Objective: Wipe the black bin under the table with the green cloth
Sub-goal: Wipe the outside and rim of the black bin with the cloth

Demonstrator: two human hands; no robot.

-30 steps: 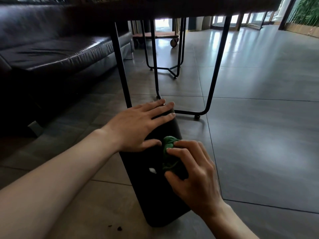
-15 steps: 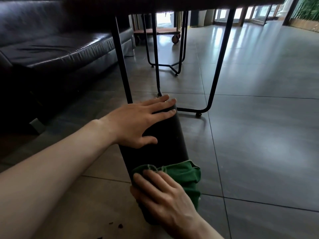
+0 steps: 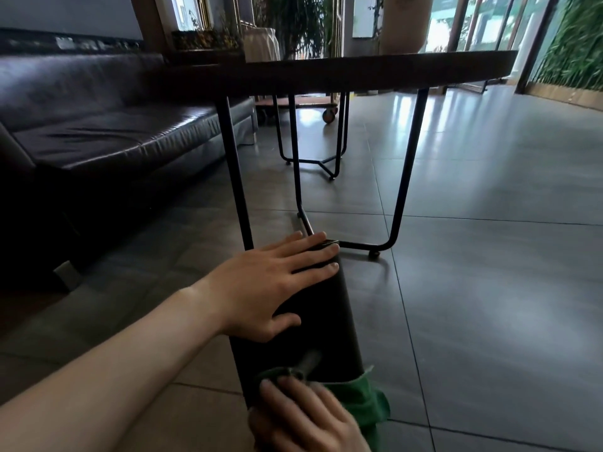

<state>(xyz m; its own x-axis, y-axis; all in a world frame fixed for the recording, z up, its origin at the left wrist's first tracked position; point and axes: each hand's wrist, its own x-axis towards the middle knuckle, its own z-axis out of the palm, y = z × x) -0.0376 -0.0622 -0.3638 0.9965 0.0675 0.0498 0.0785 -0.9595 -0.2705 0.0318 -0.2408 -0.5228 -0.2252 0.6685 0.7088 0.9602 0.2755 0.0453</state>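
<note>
Head view, looking forward and down. We see the black bin (image 3: 313,324) on the grey tiled floor (image 3: 489,288), beside the near edge of the table (image 3: 359,71) and just in front of its thin black legs (image 3: 406,171). From this angle we cannot tell whether the bin stands upright or leans.

Our left hand (image 3: 270,288) lies flat on the upper part of the bin, fingers stretched out and slightly spread, the fingertips (image 3: 332,265) reaching its far rim; the palm rests on the surface and closes on nothing.

Our right hand (image 3: 306,415) is low in the view and blurred. Its fingers are laid together over the green cloth (image 3: 362,402), pressing it against the lower part of the bin. The cloth bunches out to the right of the hand, past the side of the bin.

To the left stands a dark leather sofa (image 3: 98,125). Beyond the table we note a second black metal frame (image 3: 313,158), potted plants (image 3: 300,27) and tall windows (image 3: 483,24)
</note>
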